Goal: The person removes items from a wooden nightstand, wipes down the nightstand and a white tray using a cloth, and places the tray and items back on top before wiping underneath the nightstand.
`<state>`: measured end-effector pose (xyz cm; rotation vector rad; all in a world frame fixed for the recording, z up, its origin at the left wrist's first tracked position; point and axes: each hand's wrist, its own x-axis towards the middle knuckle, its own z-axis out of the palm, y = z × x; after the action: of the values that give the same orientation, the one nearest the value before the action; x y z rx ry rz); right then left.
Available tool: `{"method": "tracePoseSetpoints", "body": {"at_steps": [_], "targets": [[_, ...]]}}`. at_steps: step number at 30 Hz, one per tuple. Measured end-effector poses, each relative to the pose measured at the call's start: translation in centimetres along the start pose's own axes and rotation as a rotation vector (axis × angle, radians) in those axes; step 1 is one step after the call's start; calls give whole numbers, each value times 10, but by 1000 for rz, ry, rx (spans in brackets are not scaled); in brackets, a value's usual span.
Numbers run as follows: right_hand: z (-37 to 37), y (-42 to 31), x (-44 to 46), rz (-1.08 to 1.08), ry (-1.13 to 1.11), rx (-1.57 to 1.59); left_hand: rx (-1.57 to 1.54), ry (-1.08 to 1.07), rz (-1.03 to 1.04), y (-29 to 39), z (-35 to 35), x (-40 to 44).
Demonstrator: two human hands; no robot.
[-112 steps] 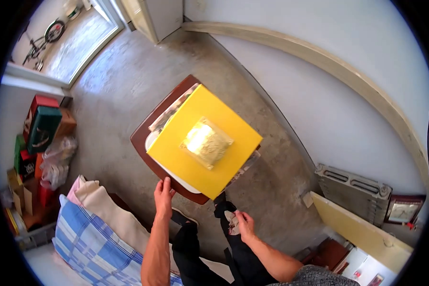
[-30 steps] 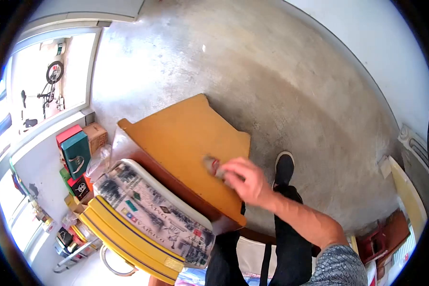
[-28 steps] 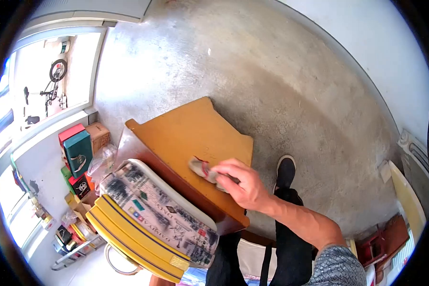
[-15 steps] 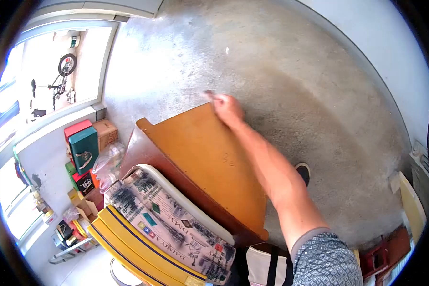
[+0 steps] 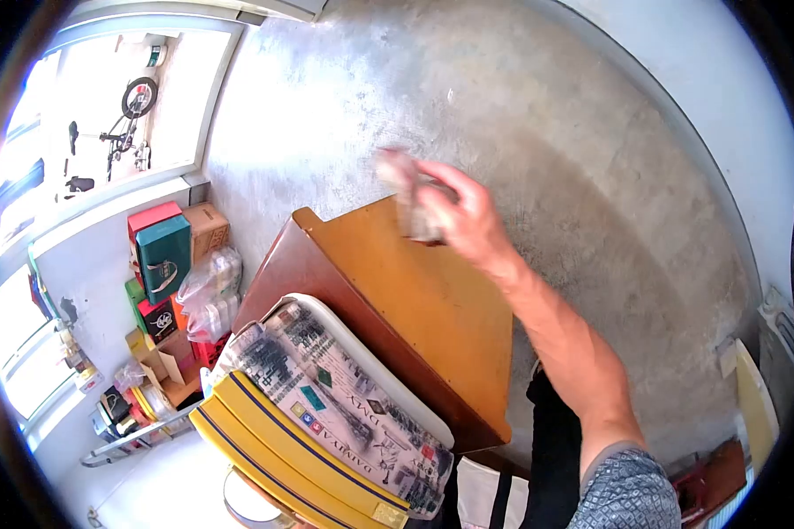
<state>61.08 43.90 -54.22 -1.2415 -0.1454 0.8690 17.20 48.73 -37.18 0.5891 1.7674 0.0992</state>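
Note:
My right hand (image 5: pixel 468 216) is closed on a crumpled, whitish-brown cloth (image 5: pixel 412 198), blurred by motion. Hand and cloth appear over the far edge of a wooden cabinet (image 5: pixel 415 291), whose broad side is orange-brown and whose adjoining face is dark reddish brown. Whether the cloth touches the wood I cannot tell. Beside the cabinet, nearer to me, is a printed fabric cover or cushion (image 5: pixel 344 397) with lettering. A yellow panelled piece with dark stripes (image 5: pixel 300 450) lies alongside it. My left hand is out of view.
Boxes, a green one (image 5: pixel 163 256) among them, are stacked along the left wall beside clear plastic bags (image 5: pixel 212 291). A bicycle (image 5: pixel 123 132) shows through the doorway. Concrete floor (image 5: pixel 591 220) stretches around the cabinet. Reddish furniture (image 5: pixel 710 480) stands at the lower right.
My right hand has shifted right and drawn back from the cabinet's far edge, turning so that more of the cloth shows. The whole view has moved slightly, and dark trouser fabric now shows beside the cabinet.

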Motion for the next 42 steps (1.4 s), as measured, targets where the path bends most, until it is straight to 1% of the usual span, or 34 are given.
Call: {"method": "tracePoseSetpoints", "body": {"at_steps": [2, 4, 6, 8, 9, 11, 13, 15, 17, 19, 21, 23, 24, 26, 28, 29, 30, 32, 33, 35, 36, 38, 39, 40, 42], "targets": [[44, -29, 15, -289, -14, -93, -1, -1, 0, -1, 2, 1], [74, -49, 8, -279, -83, -201, 6, -8, 4, 0, 3, 3], [82, -36, -11, -421, 60, -212, 23, -12, 7, 2, 4, 9], [62, -31, -45, -302, 86, -191, 31, -19, 4, 3, 6, 15], [49, -20, -65, -299, 85, -245, 36, -22, 3, 5, 7, 18], [21, -11, -113, -145, 74, -315, 48, -26, 5, 6, 10, 24], [0, -6, -144, -141, 95, -325, 59, -20, 6, 8, 11, 26], [-10, 0, -148, -120, 79, -354, 64, -19, 7, 7, 14, 30], [-3, 14, -115, -149, 108, -328, 80, -13, 8, 7, 15, 33], [7, 56, -56, -193, 177, -272, 91, -9, 9, 6, 16, 34], [5, 113, 0, -2, 179, -303, 105, -6, 13, 6, 18, 35], [-7, 162, 35, -82, 239, -517, 119, -5, 12, 7, 20, 37], [-14, 177, 44, -78, 249, -509, 128, -3, 13, 9, 20, 38], [-30, 195, 55, 354, 123, -646, 135, 2, 14, 8, 21, 39], [-49, 198, 50, 566, 86, -687, 134, 9, 12, 7, 21, 39], [-59, 202, 41, 636, -14, -794, 131, 14, 9, 6, 20, 38], [-71, 210, 34, 711, -54, -799, 131, 20, 8, 7, 20, 36], [-95, 211, 13, 716, -137, -921, 131, 22, 8, 6, 20, 37], [-110, 202, 8, 715, -134, -928, 132, 21, 7, 7, 19, 37], [-135, 183, -12, 835, -133, -900, 130, 24, 2, 6, 19, 37], [-147, 180, -17, 837, -129, -908, 131, 23, 1, 7, 19, 37], [-162, 177, -24, 758, -41, -803, 133, 21, -3, 6, 18, 37], [-160, 178, -27, 725, 50, -701, 135, 26, -5, 6, 18, 35], [-157, 180, -36, 750, 44, -694, 143, 29, -8, 6, 16, 32], [-152, 181, -45, 481, 227, -667, 148, 30, -13, 7, 14, 29]]}}
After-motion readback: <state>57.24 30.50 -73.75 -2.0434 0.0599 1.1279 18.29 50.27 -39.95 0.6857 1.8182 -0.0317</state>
